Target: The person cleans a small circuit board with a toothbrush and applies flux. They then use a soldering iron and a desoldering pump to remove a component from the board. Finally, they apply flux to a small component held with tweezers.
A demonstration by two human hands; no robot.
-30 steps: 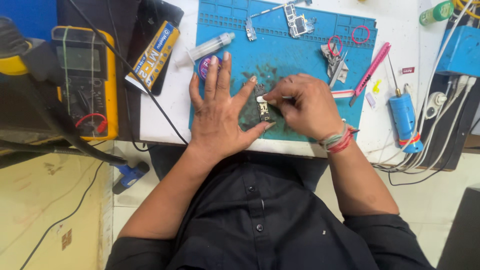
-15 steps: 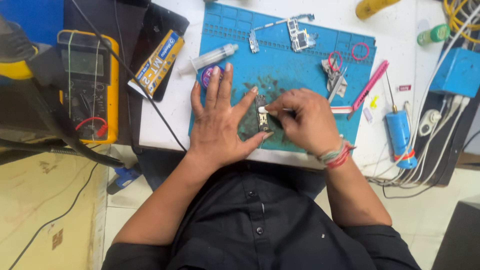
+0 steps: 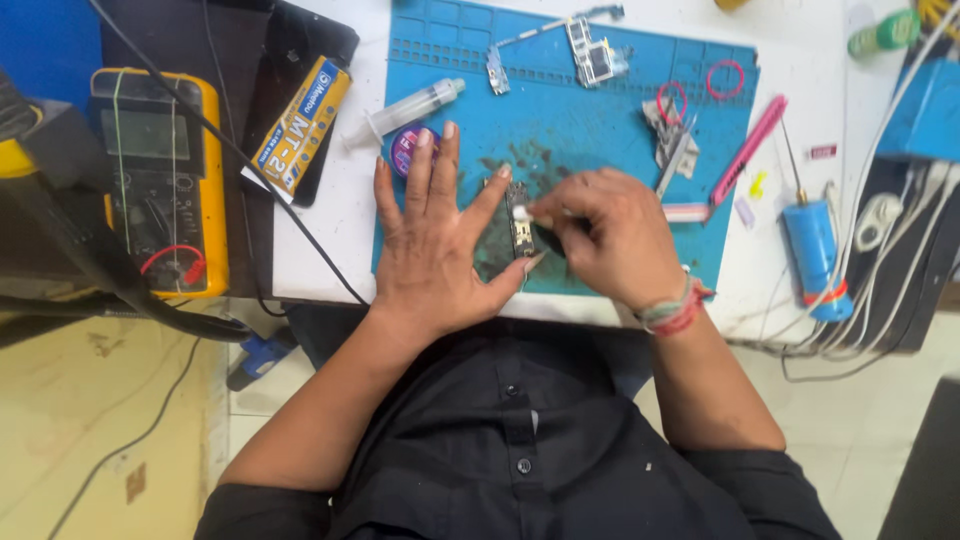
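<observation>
We've got the left hand (image 3: 435, 245) flat, fingers spread, pinning the small circuit board (image 3: 520, 220) on the blue mat (image 3: 560, 110) near the table's front edge. Right hand (image 3: 610, 240) fingers pinch a white-tipped swab (image 3: 522, 212) against the board's top end.

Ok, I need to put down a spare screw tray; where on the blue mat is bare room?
Barest: the mat's upper middle, between the syringe and the metal parts. Crowded: lower middle, where the left hand and right hand work the small board.
</observation>
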